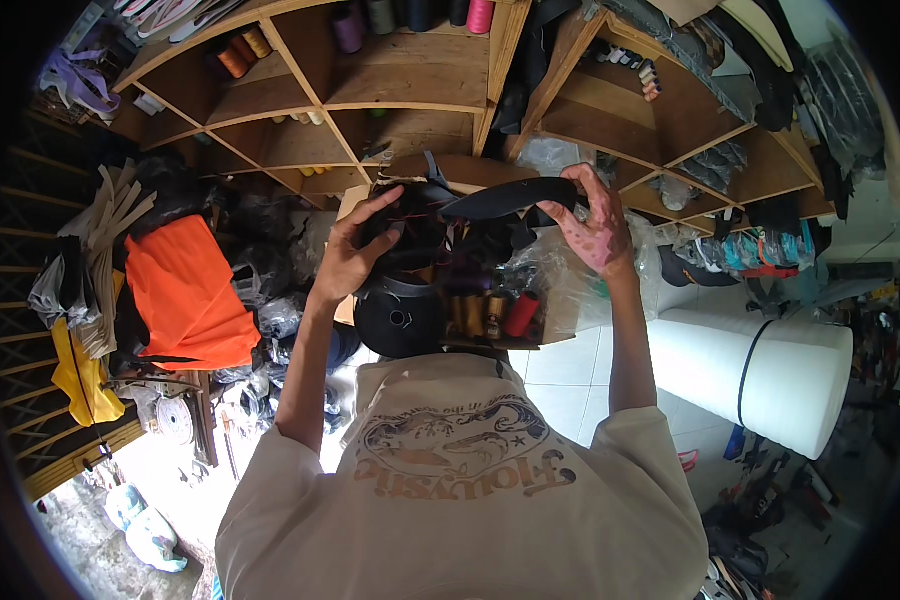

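Note:
My right hand [595,228] pinches one end of a wide black fabric strip [505,199] between thumb and fingers. From there the strip runs left over a pile of dark items with loose red threads. Over the left side of that pile, my left hand [365,240] has thumb and index finger spread, with dark material showing between them. Beneath the hands is a cardboard box [555,325] with gold-brown thread spools [495,315] and a red spool [521,313]. A round black roll [400,320] lies at its near left.
Wooden cubbyhole shelves [400,85] with thread cones curve across the back. Orange fabric [192,295] hangs at the left. A large white foam roll [750,375] with a black strap lies right. Clear plastic [550,270] bunches beside the box.

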`<state>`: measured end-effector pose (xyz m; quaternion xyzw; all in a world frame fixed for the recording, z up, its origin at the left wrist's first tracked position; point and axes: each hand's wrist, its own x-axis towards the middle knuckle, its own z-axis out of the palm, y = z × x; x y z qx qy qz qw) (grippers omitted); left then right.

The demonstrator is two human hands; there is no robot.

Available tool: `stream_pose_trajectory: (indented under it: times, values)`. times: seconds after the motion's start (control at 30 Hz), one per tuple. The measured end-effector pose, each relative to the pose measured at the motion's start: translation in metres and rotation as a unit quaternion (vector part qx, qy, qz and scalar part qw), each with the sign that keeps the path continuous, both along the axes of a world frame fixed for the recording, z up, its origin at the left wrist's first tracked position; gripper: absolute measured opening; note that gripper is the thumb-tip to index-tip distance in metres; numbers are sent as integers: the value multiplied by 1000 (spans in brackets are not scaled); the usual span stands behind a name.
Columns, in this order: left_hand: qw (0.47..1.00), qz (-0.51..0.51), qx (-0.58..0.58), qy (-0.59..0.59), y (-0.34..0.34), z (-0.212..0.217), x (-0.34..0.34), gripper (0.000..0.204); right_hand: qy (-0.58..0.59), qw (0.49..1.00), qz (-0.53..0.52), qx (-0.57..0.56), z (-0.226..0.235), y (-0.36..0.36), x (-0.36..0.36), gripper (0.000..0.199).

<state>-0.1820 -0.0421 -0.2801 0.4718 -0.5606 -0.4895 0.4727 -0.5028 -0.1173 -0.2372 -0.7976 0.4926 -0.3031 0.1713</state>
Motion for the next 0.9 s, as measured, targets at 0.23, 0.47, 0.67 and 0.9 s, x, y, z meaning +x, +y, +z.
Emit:
stream_pose_trajectory:
  times: [0.23, 0.47, 0.67, 0.9]
  values:
    - [997, 4, -26, 71, -1, 6, 2, 50, -24, 999, 39, 22, 5, 1, 1, 42]
    - [995, 48, -35, 78, -4, 7, -4, 44, 24, 997, 53, 56, -6, -2, -4, 47]
    - [991, 90, -66, 67, -1, 12, -18, 41, 131, 984, 84, 90, -16, 4, 3, 49]
    - [975, 185, -124, -24, 9, 11, -38, 42, 32, 999, 6, -17, -25, 46, 50, 26]
